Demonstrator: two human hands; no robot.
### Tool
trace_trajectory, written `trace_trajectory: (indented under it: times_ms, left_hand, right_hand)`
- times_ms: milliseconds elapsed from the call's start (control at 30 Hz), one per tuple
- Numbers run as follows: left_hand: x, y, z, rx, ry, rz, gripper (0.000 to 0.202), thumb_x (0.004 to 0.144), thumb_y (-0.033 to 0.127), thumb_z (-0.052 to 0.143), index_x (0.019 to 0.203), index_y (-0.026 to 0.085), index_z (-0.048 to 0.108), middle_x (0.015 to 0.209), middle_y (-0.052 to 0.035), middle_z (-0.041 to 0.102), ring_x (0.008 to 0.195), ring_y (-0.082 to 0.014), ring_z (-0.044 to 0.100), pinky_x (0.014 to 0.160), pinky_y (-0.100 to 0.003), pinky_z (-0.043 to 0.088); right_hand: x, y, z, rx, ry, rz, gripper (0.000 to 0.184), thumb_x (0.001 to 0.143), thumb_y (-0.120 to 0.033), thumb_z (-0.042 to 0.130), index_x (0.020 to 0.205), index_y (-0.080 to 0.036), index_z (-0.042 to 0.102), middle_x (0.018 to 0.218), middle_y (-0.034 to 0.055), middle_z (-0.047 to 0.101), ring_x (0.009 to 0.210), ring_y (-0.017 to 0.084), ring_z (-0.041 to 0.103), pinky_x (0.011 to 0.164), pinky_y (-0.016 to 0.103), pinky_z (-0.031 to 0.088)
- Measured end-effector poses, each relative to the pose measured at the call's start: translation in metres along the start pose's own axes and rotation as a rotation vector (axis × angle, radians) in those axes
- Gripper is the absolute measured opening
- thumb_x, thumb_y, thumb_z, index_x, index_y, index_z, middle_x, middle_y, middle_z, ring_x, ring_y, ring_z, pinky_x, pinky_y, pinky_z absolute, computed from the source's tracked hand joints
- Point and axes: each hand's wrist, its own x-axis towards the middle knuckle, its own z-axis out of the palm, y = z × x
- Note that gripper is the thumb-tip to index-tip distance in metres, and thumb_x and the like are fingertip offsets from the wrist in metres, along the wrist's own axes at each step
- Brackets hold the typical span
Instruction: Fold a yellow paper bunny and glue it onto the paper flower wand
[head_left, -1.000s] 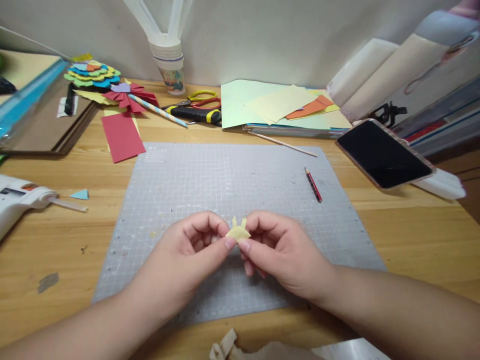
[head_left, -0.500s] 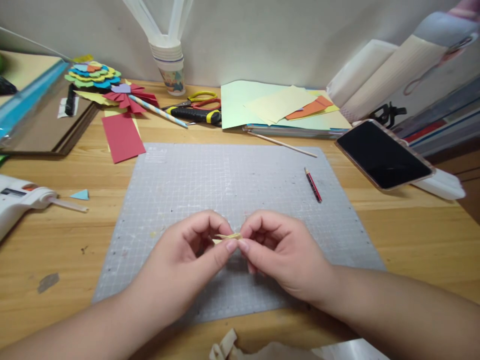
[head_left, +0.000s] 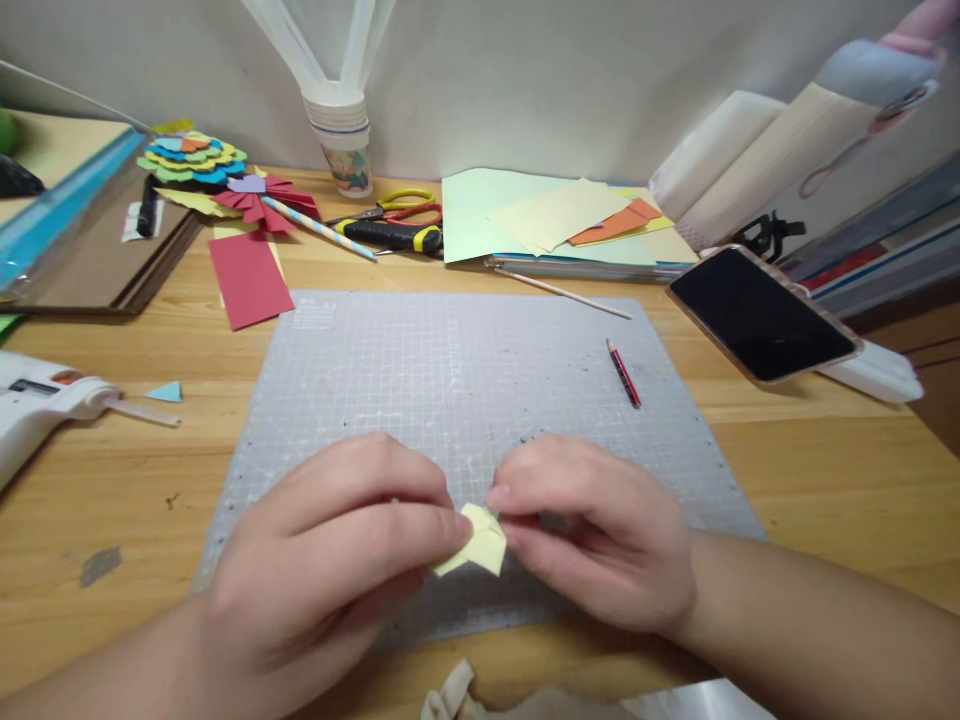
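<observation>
A small piece of folded pale yellow paper (head_left: 486,548) is held over the lower part of the grey cutting mat (head_left: 420,370). My left hand (head_left: 337,550) pinches its left side between fingers and thumb; the thumb is mostly hidden. On the other side, my right hand (head_left: 600,530) has its fingertips closed at the paper's right edge. The paper's face shows angled corners and a crease near the top. Farther up the mat lies a short red and black pencil (head_left: 623,374).
A glue gun (head_left: 45,405) and a blue paper scrap (head_left: 165,391) lie at left. Along the back are red paper (head_left: 251,280), paper flowers, scissors (head_left: 405,203), cups (head_left: 346,150), and stacked coloured paper (head_left: 469,215). A phone (head_left: 761,312) leans at right, near a thin stick (head_left: 562,290).
The folded yellow paper has turned from edge-on to showing its face, and sits slightly lower. My left hand has rolled over so its back faces up; my right fingers have shifted their pinch.
</observation>
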Motion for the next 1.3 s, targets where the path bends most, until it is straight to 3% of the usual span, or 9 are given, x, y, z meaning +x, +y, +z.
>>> trace_trajectory:
  times_ms: [100, 200, 300, 367, 467, 533, 600, 867, 1300]
  left_hand:
    - [0.0, 0.001, 0.0, 0.011, 0.023, -0.026, 0.037, 0.083, 0.01, 0.063, 0.1, 0.041, 0.074, 0.085, 0.002, 0.069, 0.076, -0.0152, 0.062, 0.071, -0.025, 0.047]
    - [0.003, 0.0, 0.002, 0.005, 0.021, -0.071, 0.035, 0.084, 0.011, 0.06, 0.091, 0.041, 0.077, 0.081, 0.0009, 0.069, 0.073, -0.0149, 0.061, 0.068, -0.025, 0.046]
    - [0.006, -0.003, 0.006, -0.05, -0.002, -0.083, 0.033, 0.084, 0.011, 0.06, 0.087, 0.039, 0.077, 0.083, 0.0003, 0.068, 0.073, -0.0137, 0.061, 0.067, -0.023, 0.046]
    - [0.008, -0.006, 0.009, -0.12, 0.018, -0.127, 0.028, 0.084, 0.013, 0.061, 0.092, 0.036, 0.075, 0.086, 0.0, 0.068, 0.077, -0.0145, 0.062, 0.07, -0.024, 0.048]
    - [0.011, -0.009, 0.015, -0.325, 0.107, -0.387, 0.014, 0.086, 0.024, 0.062, 0.097, 0.03, 0.068, 0.084, 0.0005, 0.067, 0.074, -0.0144, 0.061, 0.065, -0.024, 0.049]
    - [0.014, -0.011, 0.018, -0.475, 0.128, -0.568, 0.008, 0.085, 0.031, 0.064, 0.091, 0.026, 0.064, 0.076, 0.002, 0.064, 0.064, -0.0117, 0.057, 0.057, -0.021, 0.046]
    - [0.017, -0.012, 0.02, -0.538, 0.093, -0.657, 0.012, 0.081, 0.032, 0.068, 0.083, 0.022, 0.062, 0.069, 0.0032, 0.06, 0.059, -0.0099, 0.053, 0.053, -0.019, 0.043]
    - [0.022, -0.011, 0.019, -0.516, -0.034, -0.72, 0.016, 0.078, 0.031, 0.068, 0.071, 0.019, 0.06, 0.058, 0.004, 0.057, 0.055, -0.0094, 0.051, 0.052, -0.02, 0.043]
    - [0.02, -0.014, 0.02, -0.466, -0.026, -0.714, 0.017, 0.077, 0.032, 0.068, 0.07, 0.019, 0.061, 0.056, 0.0041, 0.059, 0.053, -0.0088, 0.051, 0.053, -0.02, 0.042]
  right_hand:
    - [-0.001, 0.004, 0.008, 0.442, 0.037, 0.372, 0.005, 0.091, -0.025, 0.058, 0.096, -0.023, 0.06, 0.081, 0.0004, 0.062, 0.062, 0.011, 0.061, 0.052, 0.023, 0.047]
    - [0.001, 0.009, 0.012, 0.937, -0.157, 0.719, 0.023, 0.09, -0.041, 0.058, 0.084, -0.018, 0.058, 0.066, -0.0014, 0.061, 0.044, 0.007, 0.056, 0.035, 0.015, 0.032]
    - [0.004, 0.011, 0.014, 1.169, -0.267, 0.879, 0.022, 0.084, -0.036, 0.066, 0.079, -0.018, 0.055, 0.058, -0.0029, 0.063, 0.037, 0.006, 0.054, 0.03, 0.012, 0.025]
    - [0.005, 0.011, 0.015, 1.184, -0.211, 0.904, 0.02, 0.082, -0.032, 0.069, 0.079, -0.018, 0.055, 0.058, -0.0033, 0.064, 0.037, 0.006, 0.055, 0.03, 0.011, 0.025]
    - [0.006, 0.011, 0.016, 1.075, -0.023, 0.875, 0.024, 0.082, -0.033, 0.071, 0.076, -0.017, 0.055, 0.06, -0.0039, 0.064, 0.04, 0.005, 0.056, 0.032, 0.011, 0.027]
    - [0.006, 0.012, 0.017, 0.979, 0.062, 0.851, 0.026, 0.082, -0.035, 0.072, 0.075, -0.017, 0.055, 0.061, -0.0045, 0.063, 0.042, 0.004, 0.056, 0.034, 0.011, 0.029]
    - [0.006, 0.012, 0.018, 0.896, 0.087, 0.832, 0.027, 0.083, -0.037, 0.072, 0.075, -0.017, 0.054, 0.062, -0.0048, 0.062, 0.042, 0.004, 0.054, 0.035, 0.011, 0.03]
    - [0.005, 0.01, 0.019, 0.73, 0.058, 0.845, 0.027, 0.085, -0.04, 0.068, 0.078, -0.018, 0.054, 0.063, -0.0048, 0.061, 0.041, 0.004, 0.051, 0.037, 0.015, 0.03]
    - [0.008, 0.008, 0.018, 0.645, 0.036, 0.848, 0.024, 0.084, -0.037, 0.066, 0.075, -0.018, 0.054, 0.061, -0.0056, 0.058, 0.042, 0.005, 0.052, 0.038, 0.016, 0.033]
